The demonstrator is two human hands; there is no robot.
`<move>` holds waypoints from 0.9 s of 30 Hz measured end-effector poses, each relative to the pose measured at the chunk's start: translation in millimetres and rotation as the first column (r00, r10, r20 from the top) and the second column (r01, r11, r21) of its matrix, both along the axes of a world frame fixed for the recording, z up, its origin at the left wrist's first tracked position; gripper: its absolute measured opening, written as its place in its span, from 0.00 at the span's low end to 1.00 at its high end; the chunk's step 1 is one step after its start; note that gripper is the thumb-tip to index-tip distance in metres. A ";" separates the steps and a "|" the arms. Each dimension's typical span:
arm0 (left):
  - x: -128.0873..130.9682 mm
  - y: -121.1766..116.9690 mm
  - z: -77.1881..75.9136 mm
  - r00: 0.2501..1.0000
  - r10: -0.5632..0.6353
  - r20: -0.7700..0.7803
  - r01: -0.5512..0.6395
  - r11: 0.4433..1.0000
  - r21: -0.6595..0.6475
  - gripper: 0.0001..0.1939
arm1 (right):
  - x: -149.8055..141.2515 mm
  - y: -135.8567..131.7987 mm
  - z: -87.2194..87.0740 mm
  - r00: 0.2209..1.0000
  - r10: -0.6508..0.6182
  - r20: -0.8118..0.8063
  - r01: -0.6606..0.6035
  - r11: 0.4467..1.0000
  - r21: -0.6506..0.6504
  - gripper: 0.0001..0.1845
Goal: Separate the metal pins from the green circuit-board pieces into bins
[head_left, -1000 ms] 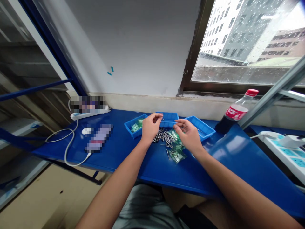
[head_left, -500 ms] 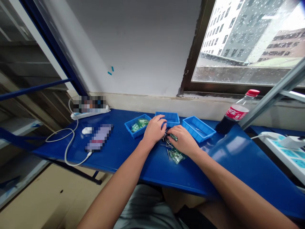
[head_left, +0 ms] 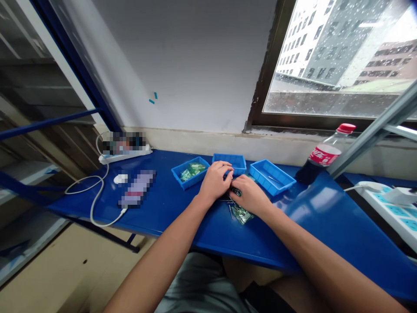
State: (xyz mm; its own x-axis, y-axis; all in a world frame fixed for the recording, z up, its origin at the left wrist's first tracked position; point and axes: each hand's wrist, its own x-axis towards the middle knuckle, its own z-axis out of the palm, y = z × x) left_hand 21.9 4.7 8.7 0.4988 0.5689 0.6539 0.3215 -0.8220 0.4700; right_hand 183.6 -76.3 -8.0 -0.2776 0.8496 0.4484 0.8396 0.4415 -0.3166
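Note:
My left hand (head_left: 215, 181) and my right hand (head_left: 248, 194) rest side by side on the blue table (head_left: 182, 217), palms down, fingers curled over a pile of small metal pins and green circuit boards (head_left: 241, 213). The hands hide most of the pile; some green boards and a few pins show below my right hand. What the fingers grip is hidden. Three small blue trays stand just beyond the hands: the left tray (head_left: 190, 172) holds green boards, the middle tray (head_left: 231, 163) sits behind my left hand, and the right tray (head_left: 272, 176) holds a thin pin.
A cola bottle (head_left: 321, 155) with a red cap stands at the right near a slanted metal bar (head_left: 374, 130). A white power strip (head_left: 391, 204) lies at far right. At the left lie another power strip (head_left: 125, 152), a white cable (head_left: 94, 195) and a phone (head_left: 137, 188).
Both hands came down from in front of the trays onto the pile and drew together; they now cover most of the pins and boards.

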 end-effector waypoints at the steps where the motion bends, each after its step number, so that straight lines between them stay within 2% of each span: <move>1: 0.1 0.1 0.0 1.000 -0.002 0.002 0.002 1.000 -0.003 0.09 | -0.4 0.5 -1.2 1.000 -0.002 -0.017 0.002 1.000 0.000 0.05; 8: 1.3 -1.5 1.6 1.000 -0.009 0.025 0.010 1.000 -0.021 0.08 | -0.4 3.3 -5.1 1.000 -0.012 -0.021 0.012 1.000 0.007 0.08; 15: 1.5 -2.0 1.8 1.000 -0.007 0.030 0.008 1.000 -0.023 0.08 | -2.5 3.0 -7.4 0.998 -0.051 0.023 0.050 0.998 0.025 0.04; 18: 1.4 -1.9 1.3 0.999 -0.010 0.037 0.011 1.000 -0.023 0.08 | -2.7 4.0 -8.2 0.998 -0.057 0.020 0.057 0.998 0.032 0.05; 27: 1.7 -2.7 3.3 0.998 -0.023 0.056 0.025 0.999 -0.033 0.07 | -2.0 2.1 -0.5 0.996 -0.088 0.026 0.086 0.994 0.074 0.09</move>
State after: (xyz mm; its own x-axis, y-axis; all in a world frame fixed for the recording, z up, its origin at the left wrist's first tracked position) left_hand 23.7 2.0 12.1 0.4759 0.5792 0.6618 0.2748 -0.8127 0.5137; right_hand 181.6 -74.2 -8.4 -0.2180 0.8365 0.5028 0.8843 0.3873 -0.2609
